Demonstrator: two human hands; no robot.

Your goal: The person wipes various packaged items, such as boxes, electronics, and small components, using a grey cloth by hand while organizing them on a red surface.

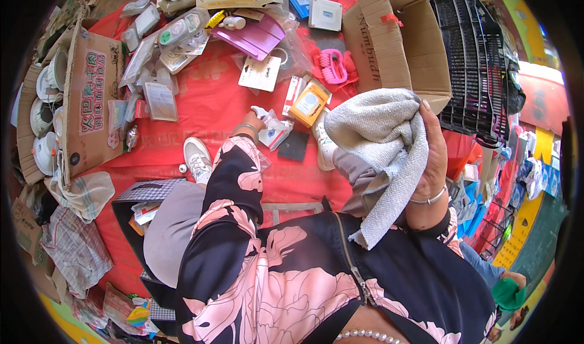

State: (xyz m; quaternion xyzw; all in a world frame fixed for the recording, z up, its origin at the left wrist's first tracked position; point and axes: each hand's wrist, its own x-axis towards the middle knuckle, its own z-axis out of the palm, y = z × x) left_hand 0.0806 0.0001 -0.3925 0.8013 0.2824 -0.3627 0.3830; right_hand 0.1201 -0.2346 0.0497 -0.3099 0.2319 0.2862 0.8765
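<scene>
A grey, textured towel [389, 131] hangs bunched and folded over my right knee. My right hand [432, 155] is closed on its right edge, with the thumb at the top. Further left, my left hand [250, 121] reaches down to the red cloth and is closed at the edge of a small white packet in clear plastic [275, 132]; its fingertips are partly hidden. Beside that packet lies a dark square piece [294, 145]. An orange-and-white box [309, 102] lies just beyond, near my right shoe [325, 140].
An opened cardboard box [420, 45] stands at the far right, next to a black plastic crate [471, 64]. Another carton [97, 100] stands at the left. Packaged goods, a purple dustpan-like piece [258, 36] and a pink brush [333, 66] lie on the red cloth [210, 94].
</scene>
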